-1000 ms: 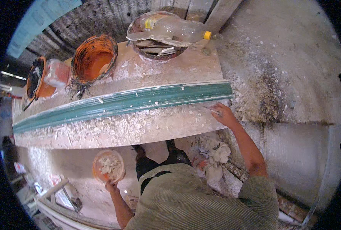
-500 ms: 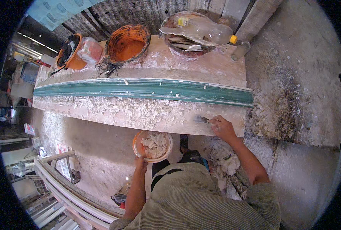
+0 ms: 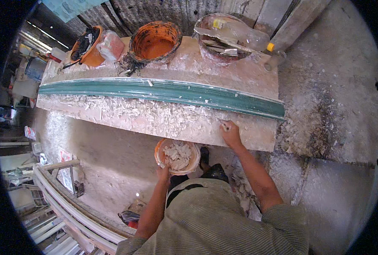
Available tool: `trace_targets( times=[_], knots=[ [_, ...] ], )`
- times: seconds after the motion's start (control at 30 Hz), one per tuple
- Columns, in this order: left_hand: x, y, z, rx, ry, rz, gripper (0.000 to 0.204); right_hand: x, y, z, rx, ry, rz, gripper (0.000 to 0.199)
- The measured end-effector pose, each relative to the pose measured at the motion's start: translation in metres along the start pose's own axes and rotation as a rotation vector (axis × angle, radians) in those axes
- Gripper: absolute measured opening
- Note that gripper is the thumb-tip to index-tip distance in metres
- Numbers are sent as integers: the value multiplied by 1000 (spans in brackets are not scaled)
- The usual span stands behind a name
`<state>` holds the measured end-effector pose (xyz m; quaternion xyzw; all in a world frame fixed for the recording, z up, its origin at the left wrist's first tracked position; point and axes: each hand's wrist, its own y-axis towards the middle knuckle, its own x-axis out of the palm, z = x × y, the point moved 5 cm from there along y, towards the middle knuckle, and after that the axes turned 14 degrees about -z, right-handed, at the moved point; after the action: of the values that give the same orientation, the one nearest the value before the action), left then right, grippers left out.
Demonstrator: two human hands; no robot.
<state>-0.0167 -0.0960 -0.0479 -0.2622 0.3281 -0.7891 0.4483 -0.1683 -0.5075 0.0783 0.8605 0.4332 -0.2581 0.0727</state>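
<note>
My left hand [image 3: 164, 172] grips the near-left rim of a round orange bucket [image 3: 158, 149] with whitish smears. It is held at the table's front edge, and crumbly white plaster scraps [image 3: 178, 155] lie inside. Over the right part of the table, my right hand [image 3: 231, 135] is closed around a small hand tool [image 3: 226, 127]. Only the tool's handle end shows now; its flat grey end is hidden. White flakes and shavings [image 3: 155, 114] cover the tabletop left of that hand. Behind them lies a long green moulding [image 3: 167, 92], dotted with white bits.
Along the table's back stand an orange basin [image 3: 155, 46], an orange container with dark contents [image 3: 91, 55] and a tub [image 3: 223, 59] of scraps with a clear bottle on top. Long pale mouldings [image 3: 74, 216] lie at the lower left. Debris [image 3: 307, 123] covers the floor at right.
My right hand has moved left and turned, so the tool's grey end no longer shows. The bucket in my left hand has shifted slightly right and up in view. The whole view has shifted.
</note>
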Motion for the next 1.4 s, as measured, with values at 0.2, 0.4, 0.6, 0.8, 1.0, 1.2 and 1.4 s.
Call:
trace_targets(
  times=[0.2,0.4,0.6,0.8,1.0,1.2,1.4],
  knots=[
    [3,2,22,37,35,-15,47,21,-15,-14,10,-146,-22,25],
    [-3,13,36,8,81,-36,48,84,0,-51,-6,-132,70,26],
    [-14,36,43,121,56,-181,46,43,-69,3,266,-146,599,16],
    [-24,31,61,48,-104,-327,47,-5,-84,76,672,-326,845,16],
    [-44,71,73,-174,98,-331,56,130,5,-17,378,-407,719,13],
    [-33,68,95,-145,-64,-542,56,135,-11,-42,371,-246,778,13],
    [-42,81,87,-286,-26,-547,58,77,-53,10,850,-481,702,22]
  ],
)
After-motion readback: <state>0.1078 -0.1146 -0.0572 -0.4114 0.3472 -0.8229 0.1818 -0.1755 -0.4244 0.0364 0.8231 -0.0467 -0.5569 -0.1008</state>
